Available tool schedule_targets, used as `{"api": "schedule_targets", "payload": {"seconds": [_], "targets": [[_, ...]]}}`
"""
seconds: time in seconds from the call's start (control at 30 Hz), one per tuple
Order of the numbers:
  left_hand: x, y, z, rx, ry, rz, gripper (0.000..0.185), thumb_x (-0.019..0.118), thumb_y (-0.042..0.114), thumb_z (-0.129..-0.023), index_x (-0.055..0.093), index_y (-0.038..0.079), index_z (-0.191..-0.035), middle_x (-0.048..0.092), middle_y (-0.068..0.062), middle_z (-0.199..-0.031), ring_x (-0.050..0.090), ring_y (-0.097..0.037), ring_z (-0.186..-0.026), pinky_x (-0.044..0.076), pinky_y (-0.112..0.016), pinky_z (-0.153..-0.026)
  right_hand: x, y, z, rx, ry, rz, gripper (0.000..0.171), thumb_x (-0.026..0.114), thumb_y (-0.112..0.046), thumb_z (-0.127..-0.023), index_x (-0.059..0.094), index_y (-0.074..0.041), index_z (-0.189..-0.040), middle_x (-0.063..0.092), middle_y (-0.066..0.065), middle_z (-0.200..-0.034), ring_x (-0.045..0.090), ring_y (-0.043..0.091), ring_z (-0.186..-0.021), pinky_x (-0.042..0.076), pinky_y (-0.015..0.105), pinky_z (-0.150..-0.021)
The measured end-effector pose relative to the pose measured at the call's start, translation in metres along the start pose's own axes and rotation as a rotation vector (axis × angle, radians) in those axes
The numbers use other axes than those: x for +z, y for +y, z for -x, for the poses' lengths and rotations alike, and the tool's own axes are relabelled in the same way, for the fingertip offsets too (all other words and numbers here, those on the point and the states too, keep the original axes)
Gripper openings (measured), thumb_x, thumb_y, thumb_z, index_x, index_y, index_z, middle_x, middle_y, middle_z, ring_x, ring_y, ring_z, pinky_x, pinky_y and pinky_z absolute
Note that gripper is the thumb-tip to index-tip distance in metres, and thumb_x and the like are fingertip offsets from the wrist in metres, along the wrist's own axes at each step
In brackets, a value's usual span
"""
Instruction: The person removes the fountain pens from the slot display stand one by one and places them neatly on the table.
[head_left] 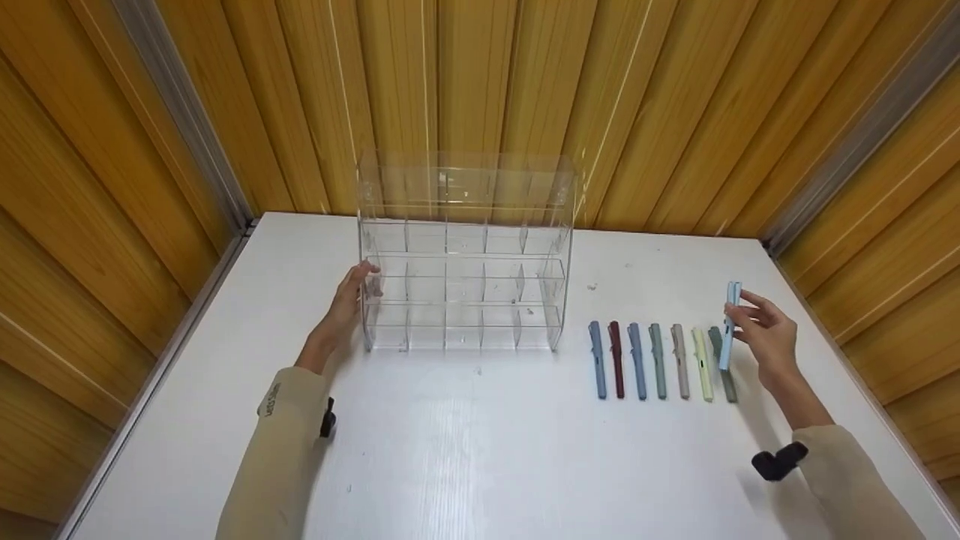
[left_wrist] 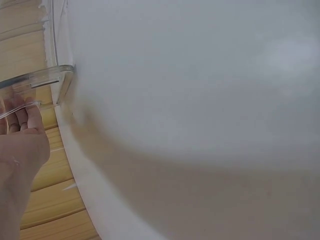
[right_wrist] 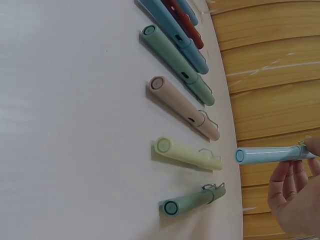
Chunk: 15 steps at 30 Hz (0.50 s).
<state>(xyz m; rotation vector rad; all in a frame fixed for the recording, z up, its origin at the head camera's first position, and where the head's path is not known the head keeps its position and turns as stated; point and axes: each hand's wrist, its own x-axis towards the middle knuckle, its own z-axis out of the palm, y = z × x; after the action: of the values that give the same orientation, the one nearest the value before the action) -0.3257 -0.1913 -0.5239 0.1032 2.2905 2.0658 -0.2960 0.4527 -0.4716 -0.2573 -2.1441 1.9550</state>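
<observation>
My right hand [head_left: 769, 335] pinches a light blue pen [head_left: 729, 330] near its clip end, thumb against fingers. In the right wrist view the light blue pen [right_wrist: 270, 154] is held above the table, its round end toward the camera. Beneath it in the head view lies a dark green pen [head_left: 726, 375], partly covered. At the left side of a clear acrylic organizer [head_left: 465, 341] is my left hand [head_left: 346, 300]. Its fingers curl round the side wall, and in the left wrist view the fingers [left_wrist: 22, 117] show behind the clear edge.
Left of the dark green pen, several pens lie in a row: pale yellow [head_left: 703, 364], beige [head_left: 680, 360], green [head_left: 658, 360], blue [head_left: 637, 360], dark red [head_left: 616, 360] and another blue pen [head_left: 598, 360]. Yellow wood-look panels [head_left: 480, 90] wall in the white table [head_left: 450, 450].
</observation>
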Motion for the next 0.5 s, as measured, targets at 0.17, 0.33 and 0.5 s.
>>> {"api": "schedule_targets", "payload": {"seconds": [0.17,0.33,0.5], "targets": [[0.001,-0.001,-0.001,-0.016,-0.006,0.000,0.079,0.019,0.066,-0.107,0.031,0.007,-0.158,0.018,-0.019,-0.171,0.038,-0.041,-0.144,0.012,-0.059,-0.129,-0.014,0.006,-0.004,0.049,0.060,0.021,0.025,0.073,-0.014,-0.100,0.068,-0.027,-0.120,0.072,-0.019,-0.087,0.070,-0.003,-0.076,0.057,0.012,-0.068],[0.001,0.001,0.001,-0.028,0.003,0.006,0.080,0.020,0.066,-0.106,0.030,0.007,-0.159,0.021,-0.019,-0.170,0.037,-0.040,-0.144,0.012,-0.059,-0.129,-0.029,0.014,-0.010,0.069,0.072,0.093,0.028,0.074,-0.017,-0.099,0.068,-0.023,-0.126,0.071,-0.021,-0.084,0.070,-0.003,-0.074,0.057,0.012,-0.068],[0.002,0.003,0.001,-0.025,0.003,0.006,0.076,0.019,0.063,-0.108,0.031,0.006,-0.157,0.024,-0.021,-0.166,0.038,-0.038,-0.141,0.014,-0.058,-0.128,-0.046,0.020,-0.010,0.088,0.063,0.262,0.044,0.073,-0.031,-0.100,0.064,-0.016,-0.141,0.066,-0.024,-0.086,0.068,-0.005,-0.077,0.056,0.010,-0.072]]}}
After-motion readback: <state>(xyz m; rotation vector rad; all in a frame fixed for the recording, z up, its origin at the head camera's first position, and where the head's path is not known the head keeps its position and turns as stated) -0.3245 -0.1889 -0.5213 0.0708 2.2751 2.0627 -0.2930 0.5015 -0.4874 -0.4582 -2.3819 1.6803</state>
